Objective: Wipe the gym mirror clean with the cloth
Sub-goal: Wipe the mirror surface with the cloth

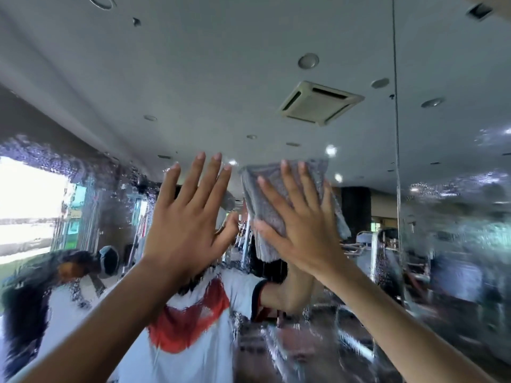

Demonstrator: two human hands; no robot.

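Observation:
The gym mirror (276, 78) fills the whole view, wet with droplets and streaks across its lower half. My right hand (301, 225) presses a folded grey cloth (265, 194) flat against the glass at centre, fingers straight and spread. The cloth sticks out above and to the right of the fingers and hangs below the palm. My left hand (188, 217) lies flat against the mirror just left of the cloth, fingers straight and spread, holding nothing.
A vertical seam (396, 134) between mirror panels runs down the right side. The glass reflects the ceiling with an air-conditioning vent (320, 102), a bright window (30, 200) at left, gym machines at right, and my own white and red shirt.

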